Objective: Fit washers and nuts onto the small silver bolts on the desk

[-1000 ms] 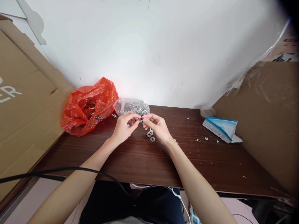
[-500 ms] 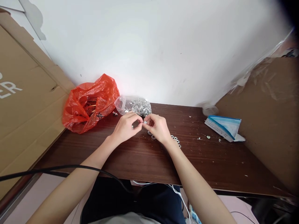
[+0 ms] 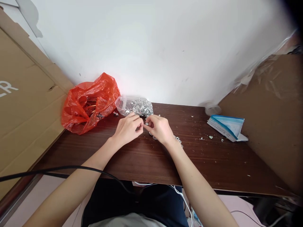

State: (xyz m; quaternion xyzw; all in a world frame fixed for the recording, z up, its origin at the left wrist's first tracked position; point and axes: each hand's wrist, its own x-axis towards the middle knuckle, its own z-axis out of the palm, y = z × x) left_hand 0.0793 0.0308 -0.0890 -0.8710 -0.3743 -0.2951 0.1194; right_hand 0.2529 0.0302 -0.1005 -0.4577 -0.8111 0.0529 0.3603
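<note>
My left hand is closed in a pinch above the dark wooden table, its fingertips close to those of my right hand; what it grips, if anything, is too small to name. Between the thumb and finger of my right hand is a small round metal piece. Several metal rings lie under and beside my right hand, some near its thumb and some by the wrist. Behind my hands rests a clear plastic bag full of small metal parts.
A red plastic bag stands at the left by a cardboard box. On the right lie a blue and white packet, small scraps and a clear round container. A black cable crosses over my left forearm.
The fingers of my left hand have drawn closer together, narrowing the gap inside its pinch. My right hand still holds the small metal piece. The view has shifted slightly.
</note>
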